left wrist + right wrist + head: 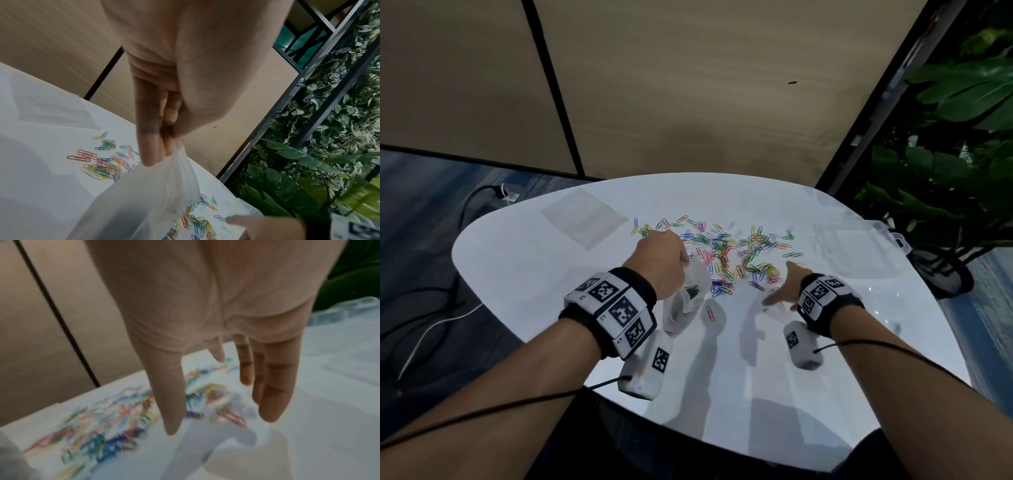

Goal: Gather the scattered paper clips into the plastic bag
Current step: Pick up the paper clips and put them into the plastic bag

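Many coloured paper clips point(726, 253) lie scattered across the middle of the round white table point(534, 274). My left hand point(664, 260) pinches the rim of a clear plastic bag point(688, 301), which hangs below it and holds a few clips. In the left wrist view the fingers point(152, 146) grip the bag's point(148, 203) top edge above the clips point(98, 164). My right hand point(787, 284) hovers with fingers spread just right of the pile, holding nothing. In the blurred right wrist view its straight fingers point(273, 386) hang over the clips point(115, 426).
A stack of flat clear bags point(583, 216) lies at the table's back left. More clear plastic packaging point(856, 246) sits at the right, near the edge. Green plants point(945, 137) stand beyond the right side. Cables point(431, 308) run on the floor to the left.
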Tool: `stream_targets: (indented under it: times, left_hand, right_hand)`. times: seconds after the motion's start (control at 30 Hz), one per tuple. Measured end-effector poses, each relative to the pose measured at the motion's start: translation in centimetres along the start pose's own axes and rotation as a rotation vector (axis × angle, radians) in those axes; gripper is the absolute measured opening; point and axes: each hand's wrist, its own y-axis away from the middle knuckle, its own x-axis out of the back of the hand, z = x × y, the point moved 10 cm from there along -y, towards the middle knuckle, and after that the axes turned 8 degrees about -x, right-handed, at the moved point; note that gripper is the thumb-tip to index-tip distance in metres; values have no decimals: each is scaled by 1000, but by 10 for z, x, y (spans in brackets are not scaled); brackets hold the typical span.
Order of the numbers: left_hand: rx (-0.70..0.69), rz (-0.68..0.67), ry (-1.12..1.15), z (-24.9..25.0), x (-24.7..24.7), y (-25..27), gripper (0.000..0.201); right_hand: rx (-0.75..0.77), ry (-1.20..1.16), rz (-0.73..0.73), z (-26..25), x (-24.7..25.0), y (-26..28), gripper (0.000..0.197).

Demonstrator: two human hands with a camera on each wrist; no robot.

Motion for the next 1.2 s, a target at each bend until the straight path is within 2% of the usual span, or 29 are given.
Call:
stream_targets:
  times: [0.03, 0.1, 0.2, 0.33, 0.43, 0.5, 0.57, 0.67, 0.8, 0.87, 0.97, 1.03, 1.07, 1.13, 1.2]
  left_hand:
    - [-4, -3, -7, 0, 0, 0, 23]
    - [-9, -11, -21, -1, 1, 1, 24]
    - [-8, -15, -15, -7, -1, 1, 24]
    - [-12, -6, -3, -13, 0, 1, 23]
    - [-18, 2, -19, -16, 3, 1, 22]
    - [-15, 6, -24, -19, 5, 2, 21]
    - [-14, 8, -32, -20, 7, 3, 20]
    - [-13, 1, -25, -21, 8, 3, 21]
    - [-14, -14, -13, -20, 5, 1, 22]
    - [-15, -19, -21, -19, 5, 1, 23]
    - [-14, -28, -37, -17, 2, -1, 23]
    - [-5, -30, -38, -17, 1, -1, 23]
    - [-1, -30, -33, -17, 0, -1, 22]
    - [7, -27, -31, -16, 0, -1, 22]
    - [10, -11, -39, -13, 3, -2, 22]
  right_hand:
    - [-20, 20, -7, 6, -9, -11, 149]
    - [-22, 42, 32, 2, -14, -13, 145]
    - [34, 94, 129, -25, -9, -2, 113]
    - [139, 83, 201, -62, -14, 1, 79]
    - [235, 232, 237, -87, -20, 5, 54]
    - [285, 352, 315, -100, -19, 10, 38]
    - [307, 375, 389, -107, -15, 13, 29]
    - [336, 255, 410, -106, -5, 13, 24]
    - [302, -93, 378, -85, 11, 6, 16]
    - [254, -347, 295, -70, 16, -1, 15]
    - [253, -944, 14, -65, 19, 4, 6]
    - [307, -1334, -265, -81, 15, 27, 26]
    - [327, -1434, -384, -92, 14, 45, 31]
    - [404, -1485, -571, -114, 10, 84, 34]
    - [452, -1431, -616, -126, 0, 111, 28]
